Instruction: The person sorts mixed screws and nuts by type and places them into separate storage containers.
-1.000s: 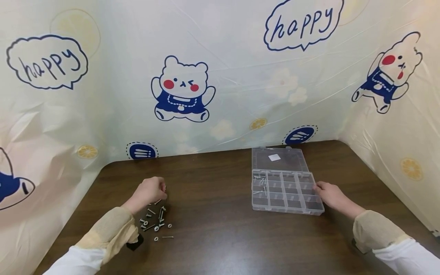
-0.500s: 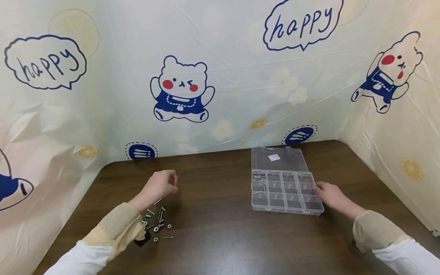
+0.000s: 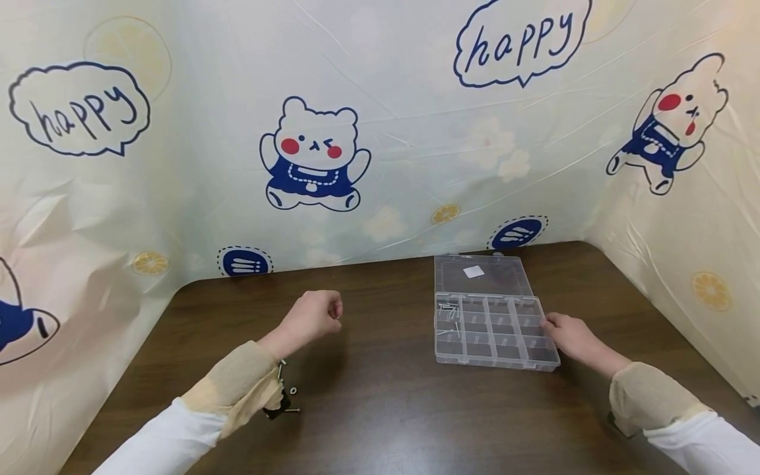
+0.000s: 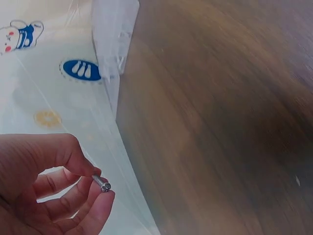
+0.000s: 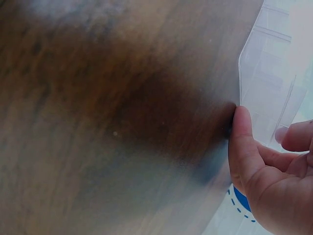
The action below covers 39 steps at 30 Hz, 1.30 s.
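My left hand is above the left half of the table, its thumb and fingers pinching a small silver screw. In the left wrist view the screw's head sticks out past the fingertips. A clear plastic compartment box lies on the table's right side, its lid laid open toward the back. Several silver screws sit in its leftmost column. My right hand grips the box's right edge; in the right wrist view the thumb lies against the outer wall.
Near the left wrist a washer and a screw lie on the brown table; the left forearm covers the other loose hardware. A printed curtain surrounds the table's back and sides.
My left hand has lifted away from the loose hardware and moved right toward the box, the screw between its fingers. My right hand and the box have stayed in place.
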Each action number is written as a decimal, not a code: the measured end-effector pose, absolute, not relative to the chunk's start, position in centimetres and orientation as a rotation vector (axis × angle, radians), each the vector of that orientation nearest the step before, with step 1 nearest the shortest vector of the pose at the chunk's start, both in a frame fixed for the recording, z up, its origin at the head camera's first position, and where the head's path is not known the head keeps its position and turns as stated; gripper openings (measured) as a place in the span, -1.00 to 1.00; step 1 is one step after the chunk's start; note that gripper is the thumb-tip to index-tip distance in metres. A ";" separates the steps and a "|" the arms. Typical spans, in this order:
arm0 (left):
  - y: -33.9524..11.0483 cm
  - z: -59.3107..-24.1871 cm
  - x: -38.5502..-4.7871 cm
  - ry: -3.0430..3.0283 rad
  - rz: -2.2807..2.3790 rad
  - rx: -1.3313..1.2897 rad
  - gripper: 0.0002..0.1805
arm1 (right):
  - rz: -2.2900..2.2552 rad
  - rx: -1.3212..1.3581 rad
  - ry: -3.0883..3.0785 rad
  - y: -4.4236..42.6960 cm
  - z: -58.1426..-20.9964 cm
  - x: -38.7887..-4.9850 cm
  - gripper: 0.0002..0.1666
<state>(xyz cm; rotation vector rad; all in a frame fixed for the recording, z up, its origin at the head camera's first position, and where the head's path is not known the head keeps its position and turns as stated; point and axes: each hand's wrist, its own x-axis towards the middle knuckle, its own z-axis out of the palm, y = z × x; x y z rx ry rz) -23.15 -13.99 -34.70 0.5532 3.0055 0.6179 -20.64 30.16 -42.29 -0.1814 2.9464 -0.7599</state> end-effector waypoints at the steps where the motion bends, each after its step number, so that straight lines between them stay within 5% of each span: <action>1: -13.6 -34.7 -23.2 2.999 0.619 0.570 -0.85 | -0.760 -0.180 2.947 30.2 -42.3 -20.6 -0.55; 39: -2.5 -35.1 -24.5 2.918 0.515 1.245 -0.83 | -0.772 -0.161 2.930 30.2 -42.4 -20.7 -0.52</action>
